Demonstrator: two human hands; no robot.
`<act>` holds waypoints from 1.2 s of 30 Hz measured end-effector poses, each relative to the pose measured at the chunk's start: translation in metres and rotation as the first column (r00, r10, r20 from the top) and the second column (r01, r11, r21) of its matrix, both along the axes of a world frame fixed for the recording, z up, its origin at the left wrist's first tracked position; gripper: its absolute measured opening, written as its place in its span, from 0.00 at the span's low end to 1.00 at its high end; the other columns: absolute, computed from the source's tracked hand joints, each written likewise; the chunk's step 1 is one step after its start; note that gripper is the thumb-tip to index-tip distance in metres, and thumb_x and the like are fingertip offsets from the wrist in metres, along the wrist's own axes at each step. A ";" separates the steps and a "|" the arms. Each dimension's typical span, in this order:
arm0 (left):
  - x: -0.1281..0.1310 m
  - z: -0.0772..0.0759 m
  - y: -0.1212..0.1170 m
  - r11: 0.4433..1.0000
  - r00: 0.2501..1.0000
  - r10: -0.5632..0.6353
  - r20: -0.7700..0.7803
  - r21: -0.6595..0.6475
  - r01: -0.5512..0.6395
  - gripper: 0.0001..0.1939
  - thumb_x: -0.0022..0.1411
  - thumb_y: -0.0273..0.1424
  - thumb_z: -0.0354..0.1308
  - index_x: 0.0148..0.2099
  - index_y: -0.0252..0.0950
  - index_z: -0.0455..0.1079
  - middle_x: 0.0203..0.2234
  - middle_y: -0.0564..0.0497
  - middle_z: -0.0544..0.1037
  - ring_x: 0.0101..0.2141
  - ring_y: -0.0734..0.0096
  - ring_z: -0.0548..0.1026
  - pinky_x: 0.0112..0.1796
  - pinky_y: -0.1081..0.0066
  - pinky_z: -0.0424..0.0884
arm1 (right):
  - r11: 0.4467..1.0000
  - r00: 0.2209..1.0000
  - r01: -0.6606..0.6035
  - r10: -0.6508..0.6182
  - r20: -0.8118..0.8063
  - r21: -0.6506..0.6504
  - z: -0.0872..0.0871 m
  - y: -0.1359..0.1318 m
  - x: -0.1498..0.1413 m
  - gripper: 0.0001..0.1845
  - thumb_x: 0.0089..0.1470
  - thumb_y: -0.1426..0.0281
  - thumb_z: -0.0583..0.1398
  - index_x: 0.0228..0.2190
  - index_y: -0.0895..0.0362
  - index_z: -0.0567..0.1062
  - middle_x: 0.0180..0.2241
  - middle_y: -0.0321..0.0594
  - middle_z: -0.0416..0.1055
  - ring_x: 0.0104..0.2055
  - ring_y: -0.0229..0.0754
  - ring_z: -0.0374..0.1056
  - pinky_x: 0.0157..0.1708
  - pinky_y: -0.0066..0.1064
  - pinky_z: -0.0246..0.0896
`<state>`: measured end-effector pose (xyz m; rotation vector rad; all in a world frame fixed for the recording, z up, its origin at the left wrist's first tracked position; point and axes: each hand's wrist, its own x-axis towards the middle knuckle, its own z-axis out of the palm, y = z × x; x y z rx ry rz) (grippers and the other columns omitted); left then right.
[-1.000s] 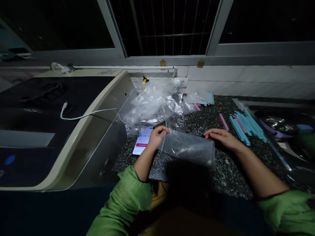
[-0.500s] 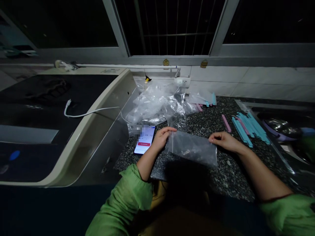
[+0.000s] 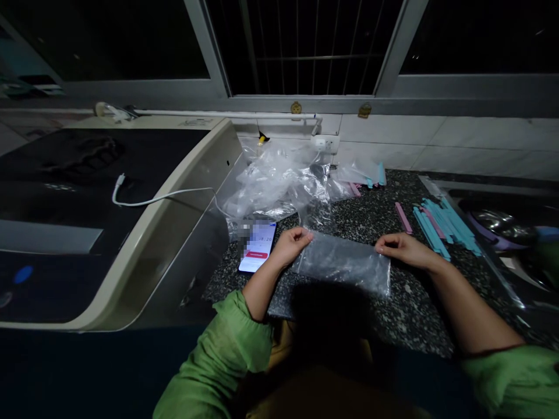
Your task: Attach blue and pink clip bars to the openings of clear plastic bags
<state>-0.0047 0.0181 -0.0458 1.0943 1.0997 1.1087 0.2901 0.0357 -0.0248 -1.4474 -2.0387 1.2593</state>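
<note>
A clear plastic bag (image 3: 345, 263) is stretched sideways just over the speckled counter (image 3: 419, 308), with nothing visible inside. My left hand (image 3: 292, 247) pinches its upper left corner between thumb and fingers. At the upper right corner, my right hand (image 3: 402, 249) grips the edge the same way. Just left of my left hand lies a lit phone (image 3: 257, 247). Off to the right of my right hand are loose blue strips (image 3: 452, 227) in a pile, some pink among them, and a single pink strip (image 3: 403, 217) lies beside the pile.
Behind the bag is a heap of clear plastic bags (image 3: 279, 180). A bag holding blue and pink strips (image 3: 360, 173) lies near the tiled wall. At left stands a large appliance (image 3: 183, 169) with a white cable (image 3: 170, 199) across it. A sink with a metal bowl (image 3: 502, 226) is at right.
My left fingers, stretched along the bag's corner before, are now curled into a pinch on it. The bag and my right hand have shifted slightly right.
</note>
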 end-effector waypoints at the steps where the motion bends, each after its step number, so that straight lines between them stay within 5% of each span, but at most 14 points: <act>1: 0.000 0.000 0.000 1.000 1.000 0.013 -0.015 0.013 -0.013 0.19 0.37 0.42 0.67 0.25 0.31 0.69 0.19 0.55 0.71 0.22 0.78 0.65 0.28 0.75 0.60 | 1.000 1.000 -0.015 0.015 0.005 -0.013 0.001 0.000 -0.002 0.27 0.35 0.45 0.60 0.20 0.59 0.73 0.22 0.38 0.69 0.27 0.38 0.62 0.31 0.31 0.56; 9: 0.005 0.002 0.000 0.998 0.998 0.017 -0.065 0.065 -0.013 0.17 0.39 0.41 0.65 0.26 0.32 0.69 0.19 0.56 0.70 0.23 0.77 0.65 0.27 0.75 0.60 | 0.998 0.997 -0.071 0.071 -0.008 0.002 0.002 -0.007 -0.040 0.27 0.38 0.46 0.59 0.22 0.59 0.72 0.21 0.36 0.66 0.24 0.36 0.60 0.26 0.29 0.53; 15: 0.003 -0.002 0.005 0.995 0.991 0.026 -0.128 0.094 -0.014 0.16 0.40 0.42 0.63 0.24 0.32 0.68 0.17 0.56 0.68 0.22 0.78 0.63 0.25 0.76 0.57 | 0.987 0.988 -0.154 0.153 0.016 0.040 -0.002 -0.007 -0.041 0.26 0.39 0.47 0.59 0.19 0.59 0.72 0.21 0.38 0.67 0.27 0.37 0.61 0.30 0.30 0.55; 23: 0.006 0.000 0.007 0.988 0.979 -0.122 -0.160 0.078 0.136 0.19 0.40 0.44 0.63 0.23 0.32 0.67 0.16 0.57 0.67 0.21 0.79 0.61 0.26 0.76 0.57 | 0.991 0.989 -0.132 0.129 -0.077 -0.025 0.000 -0.006 -0.071 0.25 0.39 0.48 0.60 0.24 0.60 0.72 0.21 0.34 0.65 0.24 0.33 0.58 0.25 0.27 0.52; 36: 0.008 0.001 0.006 0.978 0.961 -0.135 -0.242 0.123 0.169 0.15 0.43 0.40 0.61 0.23 0.32 0.70 0.16 0.56 0.69 0.21 0.78 0.63 0.25 0.76 0.58 | 0.984 0.978 -0.178 0.177 -0.110 0.000 -0.004 -0.003 -0.095 0.22 0.39 0.51 0.60 0.21 0.60 0.71 0.18 0.32 0.64 0.21 0.32 0.56 0.23 0.26 0.50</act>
